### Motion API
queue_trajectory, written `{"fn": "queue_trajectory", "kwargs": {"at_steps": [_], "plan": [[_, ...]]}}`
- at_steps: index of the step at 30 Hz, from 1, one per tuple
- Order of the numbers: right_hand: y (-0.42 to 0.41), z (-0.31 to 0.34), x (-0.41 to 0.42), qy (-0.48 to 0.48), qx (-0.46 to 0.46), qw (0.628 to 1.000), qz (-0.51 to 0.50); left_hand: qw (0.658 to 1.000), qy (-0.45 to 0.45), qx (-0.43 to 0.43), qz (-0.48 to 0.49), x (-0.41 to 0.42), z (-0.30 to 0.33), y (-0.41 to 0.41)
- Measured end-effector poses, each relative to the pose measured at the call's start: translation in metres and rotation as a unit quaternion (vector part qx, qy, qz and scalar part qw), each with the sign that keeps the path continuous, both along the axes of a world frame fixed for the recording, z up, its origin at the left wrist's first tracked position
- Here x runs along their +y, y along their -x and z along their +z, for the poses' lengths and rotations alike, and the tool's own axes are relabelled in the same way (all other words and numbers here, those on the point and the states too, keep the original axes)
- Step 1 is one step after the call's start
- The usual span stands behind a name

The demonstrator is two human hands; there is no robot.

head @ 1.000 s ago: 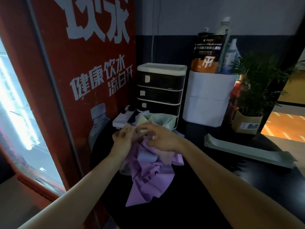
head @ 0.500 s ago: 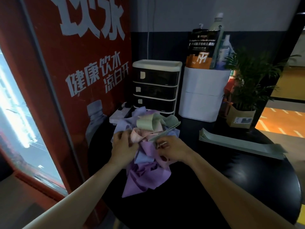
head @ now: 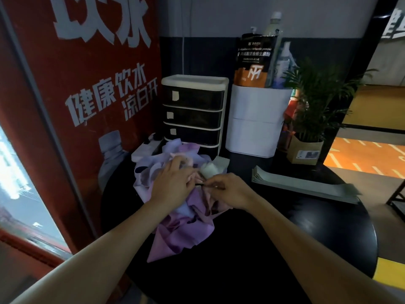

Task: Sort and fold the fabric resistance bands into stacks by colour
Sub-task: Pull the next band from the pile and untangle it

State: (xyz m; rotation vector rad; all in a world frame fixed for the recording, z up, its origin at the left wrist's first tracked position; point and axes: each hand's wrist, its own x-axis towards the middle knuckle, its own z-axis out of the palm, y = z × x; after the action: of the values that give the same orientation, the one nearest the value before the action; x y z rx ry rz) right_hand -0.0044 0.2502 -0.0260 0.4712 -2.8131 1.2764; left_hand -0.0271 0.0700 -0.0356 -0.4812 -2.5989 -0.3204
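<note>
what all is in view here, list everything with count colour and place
band pile: one heap, purple, lilac, pink, left of table
green band: one, pale green, pile's far right edge
green stack: one, pale green, right of pile
table: one, black, round
drawer unit: one, black and white, behind pile
white bin: one, holds pouch and bottles
potted plant: one, green, far right
red panel: one, left
left hand: on pile
right hand: pinching band
</note>
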Motion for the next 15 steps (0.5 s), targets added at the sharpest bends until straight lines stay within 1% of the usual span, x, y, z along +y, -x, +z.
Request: {"fn": "queue_trajectory", "kwargs": {"at_steps": [4, 6, 8, 12, 15], "plan": [[0.003, -0.004, 0.007, 0.018, 0.072, 0.994, -0.085, 0.998, -0.053, -0.033, 0.000, -0.020, -0.012, -0.002], [0.004, -0.004, 0.003, 0.010, 0.089, 0.991, -0.104, 0.995, -0.083, -0.051, -0.011, -0.026, -0.017, -0.002], [0.004, -0.007, -0.004, -0.012, 0.089, 0.992, -0.086, 0.993, -0.104, -0.060, -0.020, -0.027, -0.017, -0.004], [0.000, -0.017, -0.016, -0.076, 0.049, 0.994, -0.058, 0.989, -0.133, -0.058, -0.025, -0.025, -0.017, -0.009], [-0.004, -0.020, -0.020, -0.152, 0.084, 0.982, -0.076, 0.987, -0.142, -0.068, -0.026, -0.024, -0.014, -0.009]]}}
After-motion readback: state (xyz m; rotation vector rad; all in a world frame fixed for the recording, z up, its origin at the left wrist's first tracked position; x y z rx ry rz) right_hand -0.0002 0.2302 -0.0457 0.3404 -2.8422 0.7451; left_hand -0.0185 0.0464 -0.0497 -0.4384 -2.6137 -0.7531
